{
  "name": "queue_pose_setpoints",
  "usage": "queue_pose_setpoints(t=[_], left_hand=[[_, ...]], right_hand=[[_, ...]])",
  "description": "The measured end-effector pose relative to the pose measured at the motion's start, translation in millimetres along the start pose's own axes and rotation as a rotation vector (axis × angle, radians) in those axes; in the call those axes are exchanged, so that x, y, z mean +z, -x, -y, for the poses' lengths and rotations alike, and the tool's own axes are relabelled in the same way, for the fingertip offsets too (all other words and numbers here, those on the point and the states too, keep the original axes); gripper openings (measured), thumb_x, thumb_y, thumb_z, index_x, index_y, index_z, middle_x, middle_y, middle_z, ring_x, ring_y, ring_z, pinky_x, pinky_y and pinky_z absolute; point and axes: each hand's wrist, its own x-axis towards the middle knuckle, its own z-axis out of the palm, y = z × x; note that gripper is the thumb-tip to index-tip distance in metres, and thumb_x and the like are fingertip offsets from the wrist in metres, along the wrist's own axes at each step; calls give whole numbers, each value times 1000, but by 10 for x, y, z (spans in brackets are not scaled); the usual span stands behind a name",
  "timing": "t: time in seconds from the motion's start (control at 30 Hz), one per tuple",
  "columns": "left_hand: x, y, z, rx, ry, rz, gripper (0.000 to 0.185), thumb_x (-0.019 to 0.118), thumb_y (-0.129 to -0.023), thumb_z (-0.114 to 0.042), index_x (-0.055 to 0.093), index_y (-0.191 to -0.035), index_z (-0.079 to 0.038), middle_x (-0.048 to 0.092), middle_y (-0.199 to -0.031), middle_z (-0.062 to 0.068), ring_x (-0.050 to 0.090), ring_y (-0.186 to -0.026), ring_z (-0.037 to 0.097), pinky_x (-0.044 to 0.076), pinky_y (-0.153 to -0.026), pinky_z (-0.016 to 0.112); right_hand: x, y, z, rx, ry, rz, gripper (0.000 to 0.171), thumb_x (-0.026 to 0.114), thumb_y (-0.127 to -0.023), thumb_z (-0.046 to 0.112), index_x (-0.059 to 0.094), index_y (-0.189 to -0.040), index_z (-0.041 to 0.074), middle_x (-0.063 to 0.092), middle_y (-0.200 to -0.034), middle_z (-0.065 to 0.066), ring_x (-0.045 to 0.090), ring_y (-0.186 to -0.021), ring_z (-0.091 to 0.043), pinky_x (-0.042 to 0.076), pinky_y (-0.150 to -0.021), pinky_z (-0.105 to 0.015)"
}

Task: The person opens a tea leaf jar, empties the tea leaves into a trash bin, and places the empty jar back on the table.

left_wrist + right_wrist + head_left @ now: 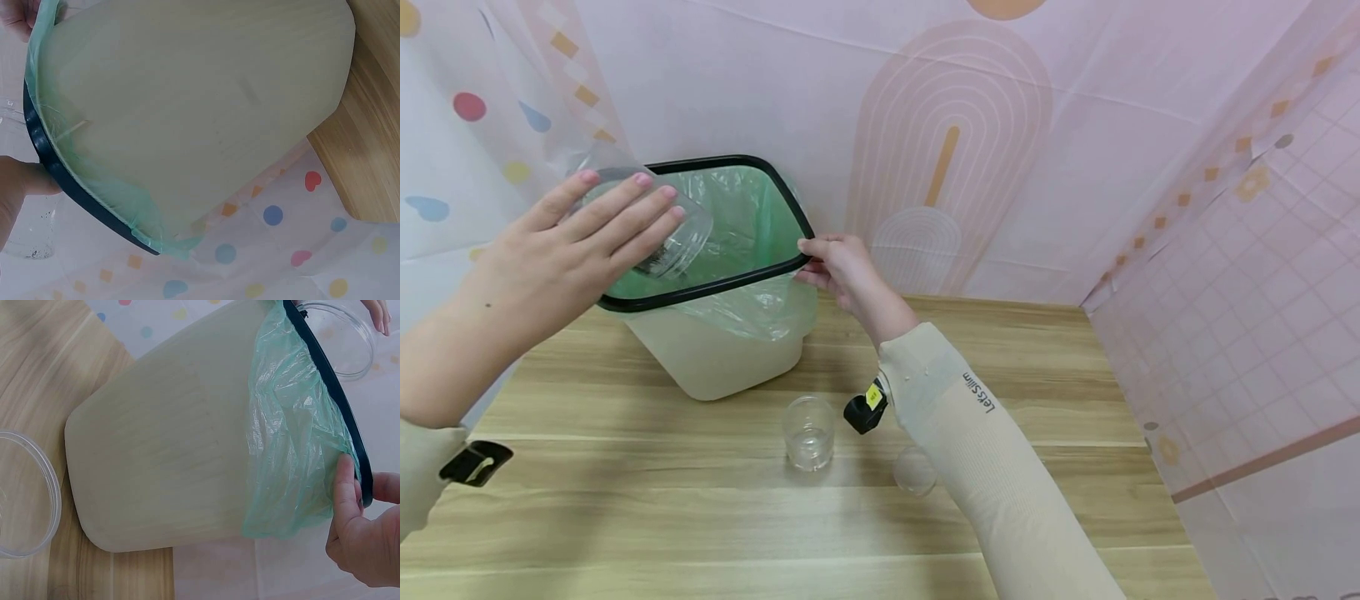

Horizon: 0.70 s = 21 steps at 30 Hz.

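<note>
A cream trash bin (pixel 722 358) stands tilted toward the left, lined with a green plastic bag (pixel 752 208) under a black rim ring (pixel 700 292). My left hand (pixel 568 237) holds a clear plastic jar (pixel 694 237) on its side over the bin's mouth, the fingers laid across its wall. Small dark bits show inside the jar near its lower edge. In the left wrist view, the thumb (pixel 37 179) is right at the black ring. My right hand (pixel 850 271) pinches the ring and bag at the right corner, thumb on top and fingers beneath.
A clear cup (pixel 809 433) stands upright on the wooden table (pixel 700 517) in front of the bin. Beside it lies a clear round lid (pixel 914 471), close to the right sleeve. Patterned cloth (pixel 1075 167) hangs behind the bin and along the right side.
</note>
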Motion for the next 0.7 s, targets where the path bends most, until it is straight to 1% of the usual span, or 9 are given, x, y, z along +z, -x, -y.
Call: queue_pose_setpoints(t=[0.13,0.3,0.4,0.57,0.7], left_hand=[[-1,8,6,-8,8,5,57,25,-88,23,35,-140,2,30,-149,14,32,-133,33,21,-111,48],[-1,39,6,-19,21,29,57,24,-89,21,31,-142,1,26,-151,14,29,-135,33,21,-111,49],[10,44,6,-15,17,20,56,25,-89,20,32,-142,2,28,-150,14,30,-134,33,21,-111,50],[22,22,3,1,-17,-20,53,27,-89,19,37,-139,3,33,-147,15,31,-134,31,22,-111,49],[24,9,-2,12,-57,-38,57,29,-87,21,37,-139,0,34,-147,12,30,-135,27,23,-111,46]], right_hand=[[8,-3,1,-1,-5,0,7,57,-90,1,57,-83,-2,51,-71,-7,51,-60,-13,51,-87,-34],[20,2,-3,1,-7,-5,7,58,-89,1,57,-83,-2,52,-70,-8,52,-60,-14,53,-84,-33],[18,7,-4,0,-9,-8,8,58,-89,1,56,-81,-1,51,-70,-8,52,-60,-14,53,-84,-33],[15,8,-5,-5,-12,-4,10,57,-89,0,56,-79,0,51,-69,-7,51,-59,-13,53,-83,-32],[11,0,-8,-6,-17,-4,13,57,-89,0,55,-77,1,50,-69,-7,50,-58,-12,52,-86,-35]])
